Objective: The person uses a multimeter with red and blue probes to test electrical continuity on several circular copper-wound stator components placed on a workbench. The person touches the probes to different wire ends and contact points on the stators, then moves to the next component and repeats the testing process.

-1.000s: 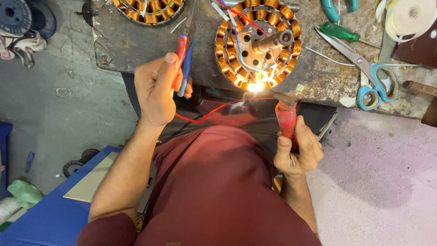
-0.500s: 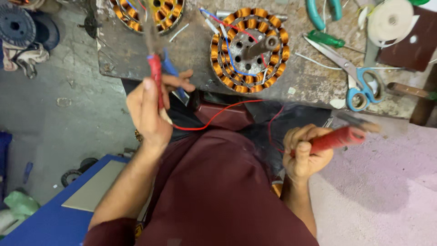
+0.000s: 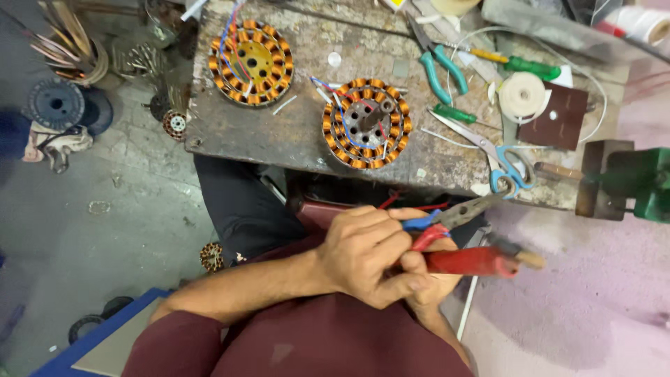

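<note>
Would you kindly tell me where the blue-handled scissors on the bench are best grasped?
Take the scissors by their blue handle loops, from the bench's near edge: the loops lie at that edge towards the person, while the blades point away into the clutter of tools.

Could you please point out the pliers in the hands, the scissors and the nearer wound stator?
pliers (image 3: 466,211): head view, on the metal nose.
scissors (image 3: 511,174): head view, on the blue handle loops.
nearer wound stator (image 3: 342,143): head view, on the copper coils.
</note>
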